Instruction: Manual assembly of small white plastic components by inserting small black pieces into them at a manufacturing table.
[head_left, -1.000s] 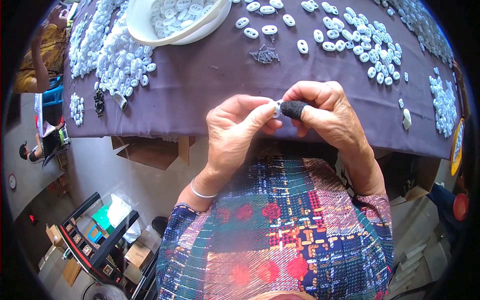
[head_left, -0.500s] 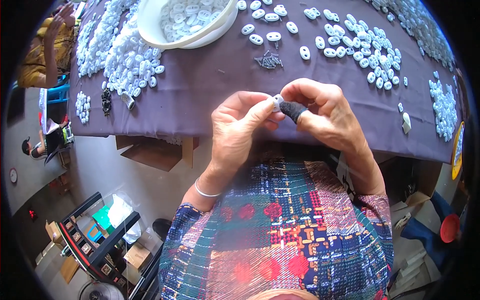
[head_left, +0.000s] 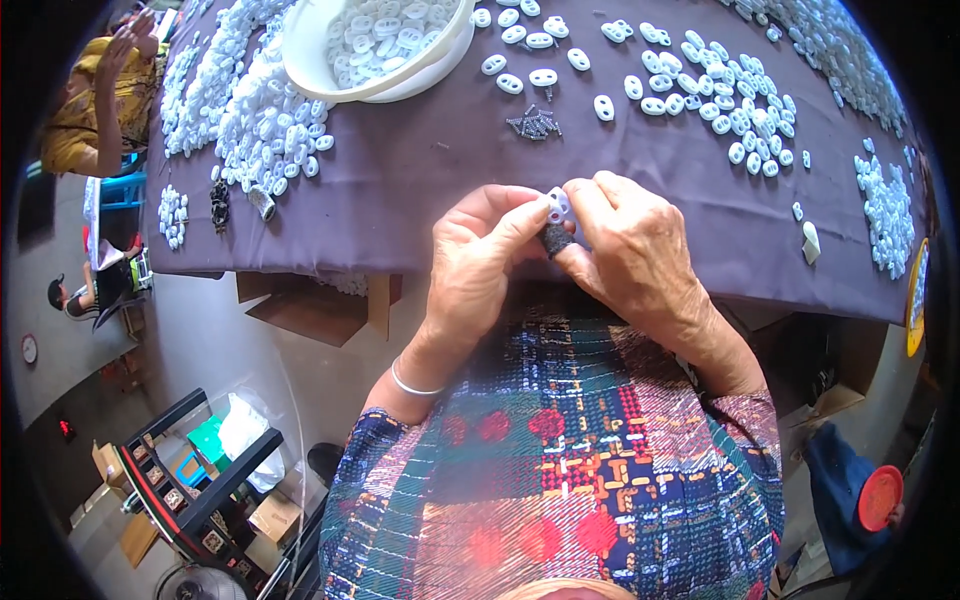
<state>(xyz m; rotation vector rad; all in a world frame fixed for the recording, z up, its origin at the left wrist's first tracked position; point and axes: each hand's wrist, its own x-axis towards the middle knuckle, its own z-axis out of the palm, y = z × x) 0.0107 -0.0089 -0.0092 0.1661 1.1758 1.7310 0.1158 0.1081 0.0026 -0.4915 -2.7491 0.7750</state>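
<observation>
In front of my chest, above the near edge of the cloth, a small white plastic cord lock (head_left: 559,204) with holes is pinched between both hands. My left hand (head_left: 474,262) grips its left side with thumb and forefinger. My right hand (head_left: 640,245) closes on the other side, the back of the hand turned up; a dark finger cover (head_left: 556,239) wraps its thumb. Just beyond lies a little heap of metal springs (head_left: 535,122). Oval two-holed white pieces (head_left: 541,77) are scattered behind it, and more form a cluster (head_left: 745,115) to the right.
A white basin (head_left: 375,95) of similar pieces stands at the back left beside a large heap (head_left: 265,125). Small white parts (head_left: 882,215) are piled at the far right, near a white wedge-shaped item (head_left: 810,243). An open carton (head_left: 320,310) sits below the table edge.
My right hand has rolled over, bringing its back upward and its covered thumb beneath the cord lock. My left hand keeps its pinch, almost still. The view has shifted slightly.
</observation>
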